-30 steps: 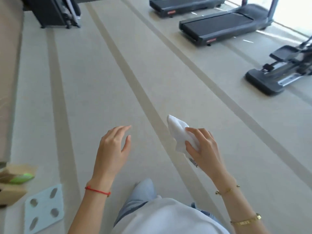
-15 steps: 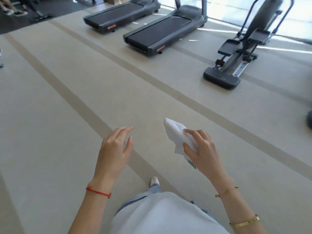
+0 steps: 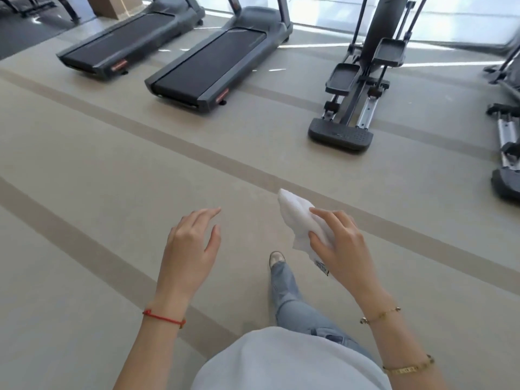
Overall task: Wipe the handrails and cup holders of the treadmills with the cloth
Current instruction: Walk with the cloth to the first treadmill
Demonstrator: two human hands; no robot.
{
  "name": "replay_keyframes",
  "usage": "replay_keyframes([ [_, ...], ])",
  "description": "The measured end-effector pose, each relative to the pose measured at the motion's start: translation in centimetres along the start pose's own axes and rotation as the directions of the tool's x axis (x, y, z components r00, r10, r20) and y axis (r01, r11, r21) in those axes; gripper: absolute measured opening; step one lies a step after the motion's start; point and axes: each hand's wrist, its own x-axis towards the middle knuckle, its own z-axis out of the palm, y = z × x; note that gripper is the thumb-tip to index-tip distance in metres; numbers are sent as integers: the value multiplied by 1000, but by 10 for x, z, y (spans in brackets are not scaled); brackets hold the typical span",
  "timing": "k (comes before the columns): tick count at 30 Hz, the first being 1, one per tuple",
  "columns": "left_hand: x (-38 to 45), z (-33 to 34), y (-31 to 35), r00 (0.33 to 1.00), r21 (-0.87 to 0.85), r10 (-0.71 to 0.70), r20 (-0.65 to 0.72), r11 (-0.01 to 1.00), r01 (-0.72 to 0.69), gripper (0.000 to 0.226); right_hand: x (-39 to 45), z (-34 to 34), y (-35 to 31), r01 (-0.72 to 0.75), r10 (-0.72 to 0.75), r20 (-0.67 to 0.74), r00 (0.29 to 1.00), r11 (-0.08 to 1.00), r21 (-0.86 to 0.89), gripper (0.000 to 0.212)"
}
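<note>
Your right hand (image 3: 342, 249) pinches the white cloth (image 3: 301, 220) between thumb and fingers, held in the air over the floor (image 3: 84, 178); your left hand (image 3: 191, 249) hangs beside it with fingers relaxed and spread, holding nothing. The cloth looks light, soft and floppy, so bunch it in the palm. The treadmills (image 3: 208, 66) stand far left, well apart, their handrails out of view. An elliptical (image 3: 354, 102) stands far right; nothing lies between.

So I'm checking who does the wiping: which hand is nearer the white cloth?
The right. The right hand grips the white cloth between thumb and fingers, so it touches it. The left hand hangs open and empty, apart from the cloth, off to its left.
</note>
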Motion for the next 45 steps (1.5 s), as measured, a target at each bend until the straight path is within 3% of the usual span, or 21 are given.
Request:
replay_keyframes([
  [11,290,42,-17,997,-26,-50,-55,999,48,32,311,21,43,66,-64,66,996,998,-18,35],
  [22,540,103,-78,998,-22,-61,-31,998,60,32,554,92,89,35,-35,76,996,999,8,34],
  [35,900,135,-119,997,-51,73,-7,996,-73,33,885,132,109,-14,14,-27,1000,1000,-18,35],
  [45,1121,218,-129,991,-69,132,33,989,-129,31,1089,165,189,-67,67,-6,998,997,-25,34],
])
